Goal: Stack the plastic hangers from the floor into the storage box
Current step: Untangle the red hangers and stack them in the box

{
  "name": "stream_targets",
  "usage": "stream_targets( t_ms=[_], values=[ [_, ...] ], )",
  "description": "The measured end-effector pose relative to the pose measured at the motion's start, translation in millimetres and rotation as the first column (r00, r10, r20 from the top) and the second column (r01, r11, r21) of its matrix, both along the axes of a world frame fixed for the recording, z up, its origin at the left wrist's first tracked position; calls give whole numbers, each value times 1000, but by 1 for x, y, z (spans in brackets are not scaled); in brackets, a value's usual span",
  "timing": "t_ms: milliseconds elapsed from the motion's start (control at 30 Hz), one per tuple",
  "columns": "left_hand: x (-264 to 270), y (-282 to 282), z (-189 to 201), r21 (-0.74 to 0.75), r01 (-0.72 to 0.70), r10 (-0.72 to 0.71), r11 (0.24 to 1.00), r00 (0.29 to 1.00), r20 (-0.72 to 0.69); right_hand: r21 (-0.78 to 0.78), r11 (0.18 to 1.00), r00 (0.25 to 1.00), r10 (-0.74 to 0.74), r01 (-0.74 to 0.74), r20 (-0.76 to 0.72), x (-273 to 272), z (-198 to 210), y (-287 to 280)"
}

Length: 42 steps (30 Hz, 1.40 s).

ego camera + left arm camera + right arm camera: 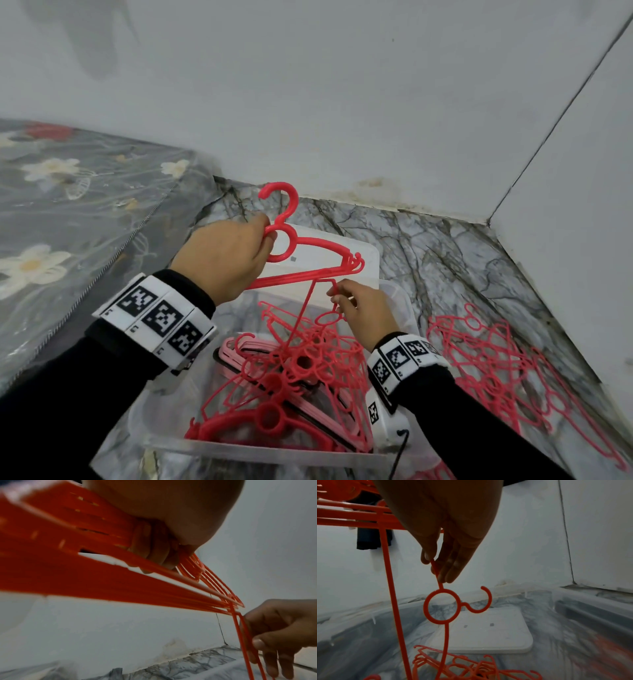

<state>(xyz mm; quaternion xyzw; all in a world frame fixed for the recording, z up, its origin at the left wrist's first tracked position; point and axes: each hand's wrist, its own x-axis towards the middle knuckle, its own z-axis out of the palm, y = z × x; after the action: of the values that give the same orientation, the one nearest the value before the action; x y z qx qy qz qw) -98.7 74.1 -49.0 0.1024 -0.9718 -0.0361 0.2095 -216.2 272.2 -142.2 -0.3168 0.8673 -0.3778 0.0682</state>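
Hangers fill much of the box [399, 301] on the marble floor [462, 246], but the job looks roughly half done. Your left hand [222, 255] grips a bundle [318, 262] of red hangers by their necks, fingers curled round them, held above the box's far edge. Your right hand [363, 315] pinches one hanger [441, 607] just above its ring; it dangles hook-down over the box, its far end apparently snagged on the bundle. Below, red hangers lie in a loose heap [308, 370] on some pink ones [239, 346] rather than a neat stack. More red hangers [496, 359] lie on the floor right of the box, near the wall. A white lid [342, 243] rests beyond the box's far edge.
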Motion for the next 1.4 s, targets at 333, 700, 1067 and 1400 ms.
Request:
stream_targets(
  t_ms=[333,700,1067,1400],
  values=[
    [-17,-9,-7,307,-104,60,946,987,147,37,999,999,33,-33,-9,3,1,-16],
    [-21,-22,-9,574,-161,273,803,955,-115,73,994,983,-90,79,161,-6,-2,-9],
    [-17,-28,-13,444,-198,286,874,948,-140,-115,964,967,-227,240,116,-38,22,16],
    [-19,-20,-17,379,-199,239,903,969,-61,-47,985,950,-144,163,278,-7,-21,-1]
  ],
)
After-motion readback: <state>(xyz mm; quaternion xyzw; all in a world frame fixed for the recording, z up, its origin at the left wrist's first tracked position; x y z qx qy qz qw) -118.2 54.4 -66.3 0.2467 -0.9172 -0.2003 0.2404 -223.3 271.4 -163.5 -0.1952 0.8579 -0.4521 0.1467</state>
